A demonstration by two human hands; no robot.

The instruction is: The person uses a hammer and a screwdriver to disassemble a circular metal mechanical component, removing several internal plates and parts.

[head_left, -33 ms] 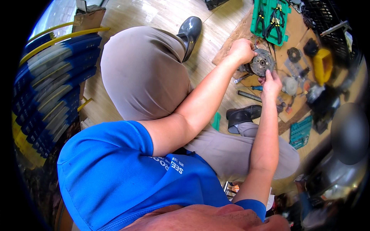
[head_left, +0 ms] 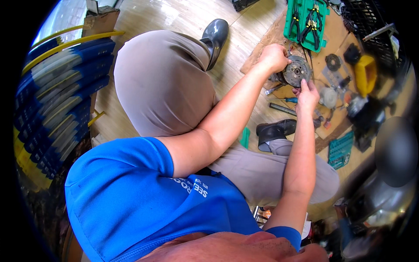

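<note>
A round gray disc (head_left: 297, 70) sits between two bare hands, over a brown board (head_left: 336, 28). Think of the disc as the middle of a clock. The left hand (head_left: 274, 59) is at 10 o'clock, with its fingers bent in and grasping the rim. The right hand (head_left: 308, 98) is at 5 o'clock. It grasps the rim too, with its thumb on the flat face and its other fingers bent below. So the disc lies right at the fingertips of both hands, with its face, which has little holes, turned up. I can't tell if it rests on something. A dark part peeks out at 8 o'clock, just beside the disc. Near 7 o'clock are a screwdriver (head_left: 290, 100) with a blue handle and a dark rod (head_left: 283, 108). A green case (head_left: 324, 26) with pliers (head_left: 311, 27) in it lies at 12 o'clock. At 3 o'clock are a dark ring (head_left: 333, 62), near the disc, and a yellow thing (head_left: 365, 74), farther off. A teal case (head_left: 341, 149) lies at 5 o'clock, well past the right hand.
</note>
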